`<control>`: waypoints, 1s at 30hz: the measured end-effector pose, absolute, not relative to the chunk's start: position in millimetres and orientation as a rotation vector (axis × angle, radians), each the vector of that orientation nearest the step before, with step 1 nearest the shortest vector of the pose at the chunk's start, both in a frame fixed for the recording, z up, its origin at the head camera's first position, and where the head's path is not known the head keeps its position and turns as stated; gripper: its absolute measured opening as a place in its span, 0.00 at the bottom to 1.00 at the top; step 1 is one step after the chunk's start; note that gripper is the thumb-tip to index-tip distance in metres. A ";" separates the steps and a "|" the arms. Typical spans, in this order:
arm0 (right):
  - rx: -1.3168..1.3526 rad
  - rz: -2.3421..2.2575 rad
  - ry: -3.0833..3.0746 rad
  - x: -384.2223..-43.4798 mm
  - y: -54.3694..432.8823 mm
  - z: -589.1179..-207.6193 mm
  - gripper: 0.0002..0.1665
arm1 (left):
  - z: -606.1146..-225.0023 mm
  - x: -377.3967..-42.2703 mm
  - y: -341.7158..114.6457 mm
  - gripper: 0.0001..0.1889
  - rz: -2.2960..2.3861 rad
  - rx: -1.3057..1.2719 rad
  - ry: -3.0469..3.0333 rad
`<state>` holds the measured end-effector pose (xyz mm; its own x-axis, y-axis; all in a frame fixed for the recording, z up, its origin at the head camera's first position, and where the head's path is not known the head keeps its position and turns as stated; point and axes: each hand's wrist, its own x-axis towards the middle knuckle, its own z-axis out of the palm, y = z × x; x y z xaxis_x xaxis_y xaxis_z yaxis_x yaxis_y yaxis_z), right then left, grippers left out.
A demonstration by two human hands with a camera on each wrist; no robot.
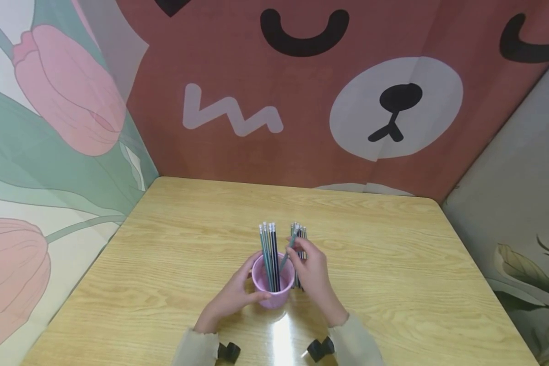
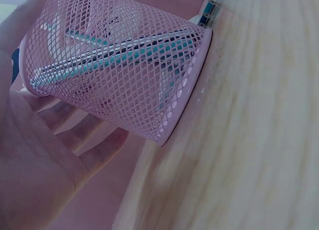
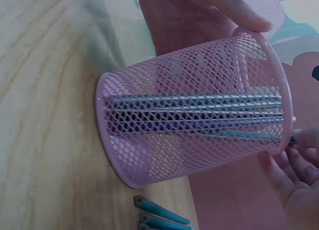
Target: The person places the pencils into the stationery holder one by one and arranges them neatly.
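A pink mesh pencil cup (image 1: 274,303) stands upright on the table, holding several pencils (image 1: 269,256) with their eraser ends up. My left hand (image 1: 231,296) grips the cup from the left, its thumb over the near rim; in the left wrist view its fingers lie along the mesh (image 2: 114,95). Between thumb and fingers, my right hand (image 1: 314,269) pinches a teal pencil (image 1: 292,245), slanted with its lower end inside the cup's right rim. Beside the cup, partly hidden by the right hand, more pencils (image 1: 305,234) lie on the table; their tips (image 3: 160,211) show in the right wrist view.
The wood-grain table (image 1: 201,218) reaches back to a brown cloth with a cartoon bear face (image 1: 238,157). A flower-patterned cloth (image 1: 73,173) hangs at the left, and a grey one (image 1: 521,178) at the right. Light glares off the tabletop in front of the cup.
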<state>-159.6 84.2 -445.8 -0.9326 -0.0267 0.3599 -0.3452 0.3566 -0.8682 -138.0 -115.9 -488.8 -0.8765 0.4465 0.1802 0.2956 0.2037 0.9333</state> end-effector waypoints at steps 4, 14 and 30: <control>0.373 1.525 -2.412 -162.0 84.5 -442.9 0.12 | -489.1 -138.3 -116.2 0.46 1.760 0.743 2.341; 0.403 1.358 -2.592 -163.7 83.1 -446.0 0.16 | -489.5 -138.3 -116.1 0.47 1.756 0.714 2.341; 0.320 1.429 -2.531 -170.1 96.7 -451.0 0.14 | -489.0 -138.7 -115.4 0.47 1.743 0.728 2.369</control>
